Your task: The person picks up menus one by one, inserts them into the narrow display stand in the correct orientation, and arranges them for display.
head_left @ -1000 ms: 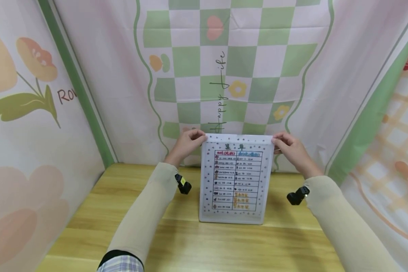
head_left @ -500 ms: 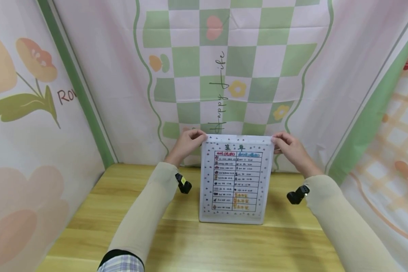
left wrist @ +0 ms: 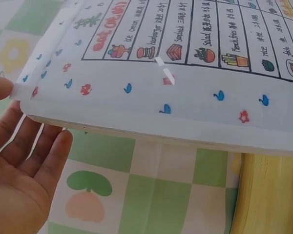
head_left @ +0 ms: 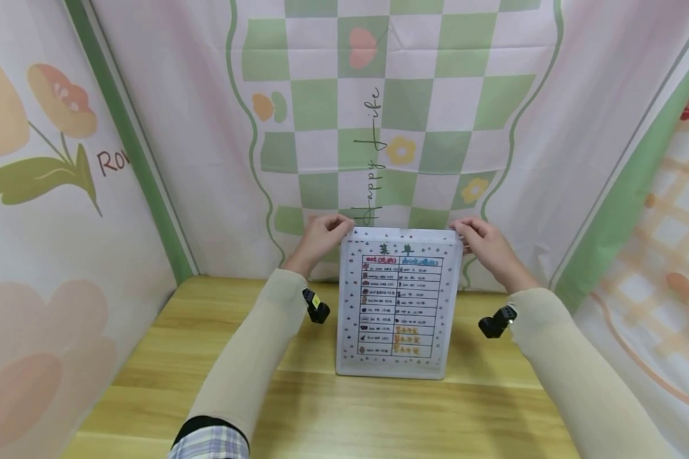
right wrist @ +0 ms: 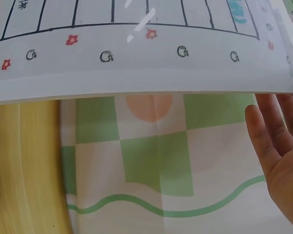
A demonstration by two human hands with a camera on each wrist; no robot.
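Observation:
A white menu sheet (head_left: 399, 306) with a hand-drawn table and small coloured marks stands upright on its lower edge on the wooden table (head_left: 207, 357). My left hand (head_left: 321, 236) pinches its top left corner, and my right hand (head_left: 482, 239) pinches its top right corner. In the left wrist view the left hand (left wrist: 19, 170) has its thumb on the front of the menu sheet (left wrist: 185, 63) and straight fingers behind it. From the right wrist, the right hand (right wrist: 278, 146) lies with its fingers behind the menu sheet (right wrist: 136, 48).
A cloth backdrop (head_left: 379, 127) with green checks and flowers hangs just behind the sheet, and printed cloth walls close in both sides. The table's bare wood (right wrist: 19, 161) spreads to the left, right and front of the sheet.
Both hands have slid slightly inward along the top edge, and the forearms have shifted a little. The sheet stays upright in the same spot.

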